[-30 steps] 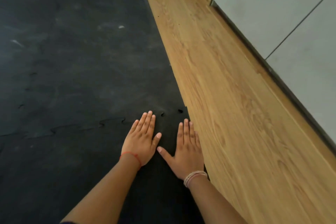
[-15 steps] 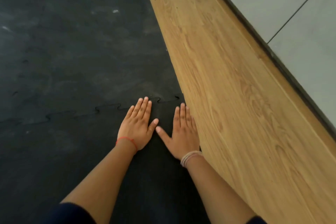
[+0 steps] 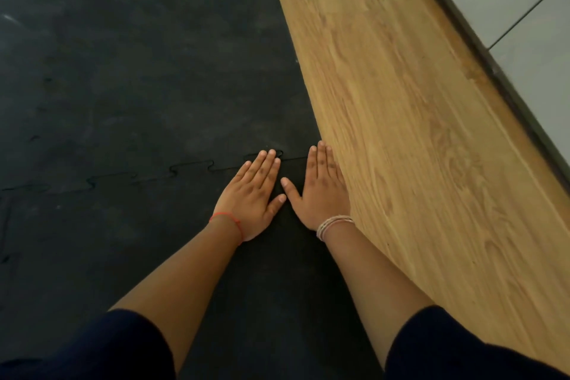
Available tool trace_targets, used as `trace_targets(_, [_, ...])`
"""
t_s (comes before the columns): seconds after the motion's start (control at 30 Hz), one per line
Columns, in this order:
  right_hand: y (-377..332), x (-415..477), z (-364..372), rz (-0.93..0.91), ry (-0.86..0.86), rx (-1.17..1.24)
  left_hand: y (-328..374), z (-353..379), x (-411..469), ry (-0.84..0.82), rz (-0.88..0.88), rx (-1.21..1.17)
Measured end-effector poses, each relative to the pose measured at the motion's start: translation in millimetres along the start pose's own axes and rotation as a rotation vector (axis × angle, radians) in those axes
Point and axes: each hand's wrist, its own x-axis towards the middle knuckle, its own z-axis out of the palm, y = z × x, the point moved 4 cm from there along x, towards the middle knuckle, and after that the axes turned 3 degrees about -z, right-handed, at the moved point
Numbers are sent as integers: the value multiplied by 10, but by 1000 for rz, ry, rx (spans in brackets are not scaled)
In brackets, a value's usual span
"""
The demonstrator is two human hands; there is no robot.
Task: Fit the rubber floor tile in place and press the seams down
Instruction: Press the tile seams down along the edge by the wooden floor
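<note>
The black rubber floor tile (image 3: 271,271) lies fitted against the pale wood-grain floor strip (image 3: 416,133). Left hand (image 3: 251,197) and right hand (image 3: 320,191) rest flat, fingers extended, grasping nothing, fingertips at the interlocking jigsaw seam (image 3: 191,168) beside that strip. Recommended: press down directly over each tab, working away from the strip.

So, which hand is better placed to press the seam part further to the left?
Left hand: it lies nearest the unpressed seam. The right hand is at the wood floor edge.
</note>
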Motion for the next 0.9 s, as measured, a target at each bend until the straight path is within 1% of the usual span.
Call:
trace_targets(0.13, [3,29,-1,7,-36,-15,22,-20,24,-22,-42,11])
trace_targets(0.2, [0,-26,-19,14,-56,1,15,-27,-62,-14,-116,-41])
trace_targets(0.27, [30,-343,6,34,-89,43,-36,30,-366,17,-241,-126])
trace_targets(0.33, [48,-959,91,41,-83,46,-30,146,-874,61,-299,-150])
trace_targets(0.4, [64,-1561,179,38,-53,34,24,238,-1273,96,-310,-124])
trace_targets(0.43, [91,-1719,230,41,-41,25,32,270,-1356,107,-317,-113])
trace_targets(0.5, [133,-1787,299,56,-50,15,30,285,-1362,95,-339,-120])
trace_targets(0.6, [89,-1726,236,31,-2,15,42,239,-1329,105,-326,-148])
trace_targets(0.7, [77,-1737,238,21,-33,8,33,235,-1349,67,-327,-150])
trace_targets(0.77, [80,-1761,268,37,-74,11,40,232,-1354,7,-326,-156])
trace_targets(0.83, [59,-1757,216,48,-92,4,27,203,-1333,-60,-314,-220])
trace_targets(0.9, [14,-1729,103,77,-201,-29,13,98,-1347,-168,-294,-207])
